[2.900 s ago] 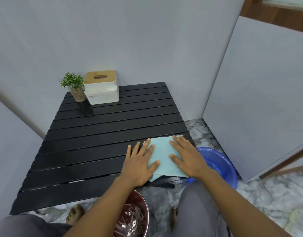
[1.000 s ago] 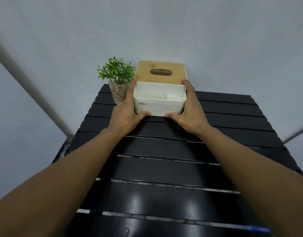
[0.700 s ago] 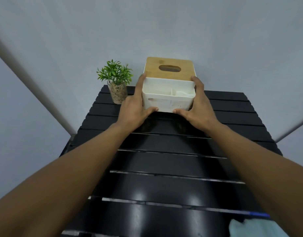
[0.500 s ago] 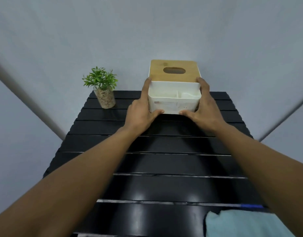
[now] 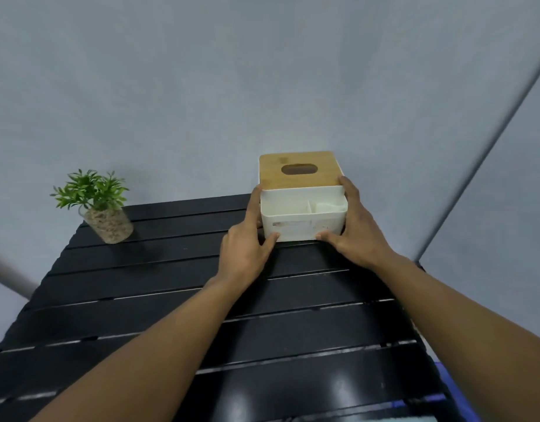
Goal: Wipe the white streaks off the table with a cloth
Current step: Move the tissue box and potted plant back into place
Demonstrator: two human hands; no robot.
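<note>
A white tissue box [image 5: 302,222] with a wooden lid and a front compartment stands at the far right of the black slatted table [image 5: 171,300]. My left hand [image 5: 247,251] grips its left side and my right hand [image 5: 354,233] grips its right side, thumbs at the front bottom corners. Only a thin strip of the light blue cloth [image 5: 414,419] shows at the bottom edge, near the table's front right. I see no white streaks on the slats, only glare.
A small green plant in a glass pot [image 5: 106,214] stands at the table's far left corner. Grey walls close in behind and at the right. A bit of the blue basin [image 5: 448,376] shows past the table's right edge.
Both hands have slid the tissue box to the right along the back of the table, away from the plant. Before that they left the cloth at the front right.
</note>
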